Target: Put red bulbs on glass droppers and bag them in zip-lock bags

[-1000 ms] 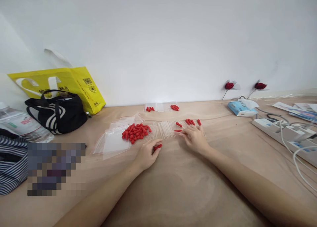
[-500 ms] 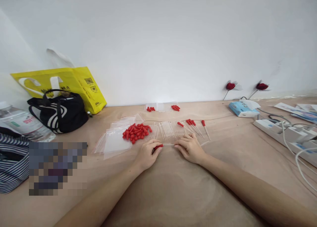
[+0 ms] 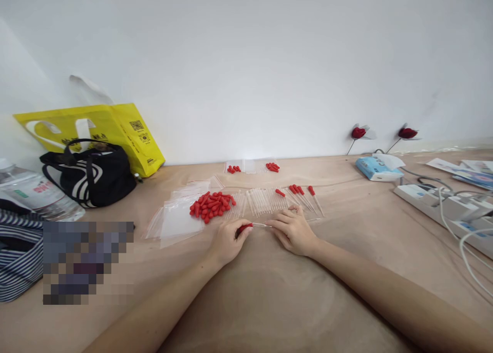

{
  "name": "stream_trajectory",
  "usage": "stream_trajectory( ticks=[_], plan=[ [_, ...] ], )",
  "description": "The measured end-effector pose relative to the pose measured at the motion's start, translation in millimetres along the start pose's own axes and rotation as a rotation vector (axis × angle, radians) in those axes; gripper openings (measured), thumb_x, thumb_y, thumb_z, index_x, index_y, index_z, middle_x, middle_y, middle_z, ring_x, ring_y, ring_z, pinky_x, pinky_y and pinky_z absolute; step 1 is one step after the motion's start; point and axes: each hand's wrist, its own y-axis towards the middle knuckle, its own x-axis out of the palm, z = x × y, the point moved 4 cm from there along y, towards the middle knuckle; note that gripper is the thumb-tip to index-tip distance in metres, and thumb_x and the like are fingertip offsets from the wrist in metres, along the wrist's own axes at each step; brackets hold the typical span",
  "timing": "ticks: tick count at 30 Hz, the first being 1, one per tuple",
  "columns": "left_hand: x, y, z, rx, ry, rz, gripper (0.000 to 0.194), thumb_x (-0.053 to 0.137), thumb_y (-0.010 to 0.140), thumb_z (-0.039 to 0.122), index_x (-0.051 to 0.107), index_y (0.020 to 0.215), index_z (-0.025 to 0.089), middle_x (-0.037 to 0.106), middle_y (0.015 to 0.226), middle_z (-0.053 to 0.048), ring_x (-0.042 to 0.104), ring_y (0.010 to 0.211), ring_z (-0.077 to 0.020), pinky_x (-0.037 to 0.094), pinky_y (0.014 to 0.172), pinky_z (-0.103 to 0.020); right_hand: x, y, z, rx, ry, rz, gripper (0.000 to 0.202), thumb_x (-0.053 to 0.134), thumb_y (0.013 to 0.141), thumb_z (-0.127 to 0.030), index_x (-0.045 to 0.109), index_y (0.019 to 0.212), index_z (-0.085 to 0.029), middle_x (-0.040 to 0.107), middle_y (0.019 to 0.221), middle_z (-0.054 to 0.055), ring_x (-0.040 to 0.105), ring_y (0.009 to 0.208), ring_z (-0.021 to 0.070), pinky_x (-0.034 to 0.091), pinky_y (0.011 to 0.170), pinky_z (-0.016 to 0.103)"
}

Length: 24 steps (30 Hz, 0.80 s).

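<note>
My left hand [image 3: 230,239] is closed on a red rubber dropper bulb [image 3: 244,229], part of it hidden by the fingers. A thin clear glass tube [image 3: 259,224] runs from the bulb's mouth to my right hand [image 3: 293,231], whose fingers pinch its other end. Beyond my hands lies a row of clear glass tubes [image 3: 265,201]. A heap of red bulbs [image 3: 211,207] rests to their left, partly on clear plastic zip bags [image 3: 175,222]. Several droppers with red bulbs fitted [image 3: 314,196] lie at the right end of the row.
Near the wall are two small groups of red bulbs [image 3: 273,167] on plastic bags. At left stand a yellow bag [image 3: 142,137], a black pouch [image 3: 111,178] and a large clear bottle [image 3: 42,194]. To the right are a tissue pack [image 3: 375,169] and a power strip [image 3: 414,195] with cables.
My right hand has shifted slightly left, so less of the tube shows between the hands. The rightmost dropper lies a little further left. My left hand keeps its hold on the bulb.
</note>
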Motion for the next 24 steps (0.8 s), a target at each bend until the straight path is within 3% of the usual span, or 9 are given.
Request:
stream_trajectory(
  ticks=[7, 14, 20, 24],
  plan=[
    [1.7, 0.2, 1.6, 0.012, 0.011, 0.027, 0.017, 0.047, 0.082, 0.026, 0.061, 0.08, 0.017, 0.066, 0.071, 0.0, 0.057, 0.063, -0.0137, 0.043, 0.064, -0.027, 1.2, 0.7, -3.2, -0.015, 0.035, 0.029, 0.023, 0.042, 0.085, -0.025, 0.061, 0.096, -0.021, 0.06, 0.072, 0.002, 0.048, 0.073, 0.0141, 0.021, 0.079, 0.036],
    [2.5, -2.0, 3.5, 0.039, 0.03, -0.017, 0.016, 0.047, 0.082, 0.025, 0.061, 0.078, 0.018, 0.065, 0.069, 0.0, 0.057, 0.063, -0.0138, 0.041, 0.069, -0.029, 1.7, -0.3, -1.3, -0.07, 0.07, 0.013, 0.025, 0.041, 0.085, -0.023, 0.06, 0.101, -0.023, 0.056, 0.067, 0.001, 0.046, 0.07, 0.0132, 0.022, 0.078, 0.035],
    [4.1, -5.9, 8.0, 0.103, 0.087, -0.067, 0.015, 0.046, 0.083, 0.024, 0.059, 0.076, 0.02, 0.066, 0.072, 0.001, 0.058, 0.067, -0.014, 0.03, 0.086, -0.039, -1.3, -1.9, -0.1, -0.103, 0.111, 0.036, 0.025, 0.041, 0.084, -0.02, 0.063, 0.096, -0.023, 0.055, 0.064, 0.0, 0.044, 0.07, 0.0133, 0.021, 0.079, 0.036],
    [4.8, -8.0, 10.0, 0.167, 0.125, -0.055, 0.015, 0.045, 0.084, 0.024, 0.058, 0.077, 0.02, 0.066, 0.073, 0.002, 0.058, 0.07, -0.0135, 0.023, 0.089, -0.04, -4.7, -3.2, -1.0, -0.137, 0.101, 0.045, 0.024, 0.041, 0.084, -0.02, 0.063, 0.091, -0.022, 0.054, 0.061, 0.0, 0.042, 0.068, 0.0135, 0.021, 0.08, 0.037]
  ],
)
